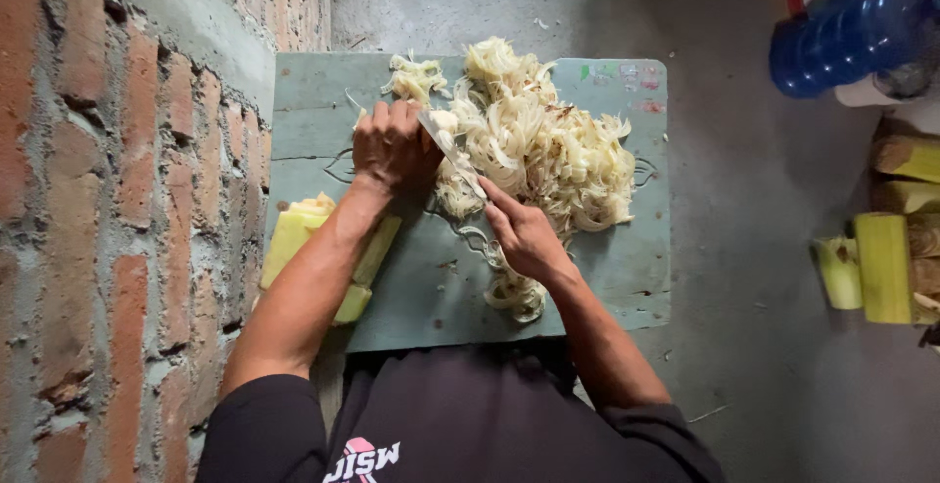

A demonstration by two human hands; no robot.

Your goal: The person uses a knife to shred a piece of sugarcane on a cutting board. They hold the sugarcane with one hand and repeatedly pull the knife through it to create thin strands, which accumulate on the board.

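Head view, looking straight down. Our right hand (526,238) has its grip closed round the handle of a knife (452,153), blade angled up and away toward the left hand. Our left hand (394,145) is curled down, its grip clamped on a pale stalk piece (446,121) right at the blade's far end; we cannot tell how much of that piece remains, since the fingers cover most of it.

Beyond and to the right of the knife grip lies a big heap of pale shreds (548,145), spreading across the upper half of the green table (627,268). A smaller tuft of shreds (516,292) sits just below the right wrist. We judge a good share of slicing done, going by that heap.

Left of the left forearm, partly under it, a yellow-green stalk block (294,233) rests on the table edge, uncut. Well off to the right of both grips, on the concrete floor (764,209), more stalk sections (884,266) wait, so plenty seems left. Brick wall (117,209) on the left; blue jug (842,38) far upper right.
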